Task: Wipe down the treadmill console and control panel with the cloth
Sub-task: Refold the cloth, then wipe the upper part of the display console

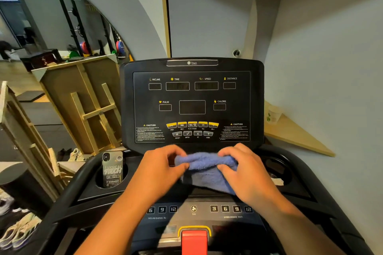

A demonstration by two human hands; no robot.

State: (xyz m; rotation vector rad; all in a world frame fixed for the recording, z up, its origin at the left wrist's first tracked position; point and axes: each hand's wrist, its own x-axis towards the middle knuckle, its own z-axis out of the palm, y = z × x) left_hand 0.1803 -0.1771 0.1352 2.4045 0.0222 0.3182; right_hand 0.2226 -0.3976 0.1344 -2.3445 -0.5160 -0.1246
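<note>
A blue terry cloth point(204, 170) lies bunched on the tray just below the black treadmill console point(191, 99). My left hand point(163, 166) pinches its left end with curled fingers. My right hand point(241, 166) grips its right end, thumb tucked under the fold. Both hands sit side by side under the row of yellow buttons point(192, 124). Below my wrists runs the lower control panel point(199, 210) with numbered incline and speed keys and a fan button. The console screens are dark.
A phone point(112, 168) stands in the left cup holder. The right cup holder point(276, 168) holds a scrap of white paper. A red safety key point(194, 240) is at the bottom centre. Wooden frames point(87, 105) lean at the left; a paper cup point(273, 115) sits on a wooden shelf at the right.
</note>
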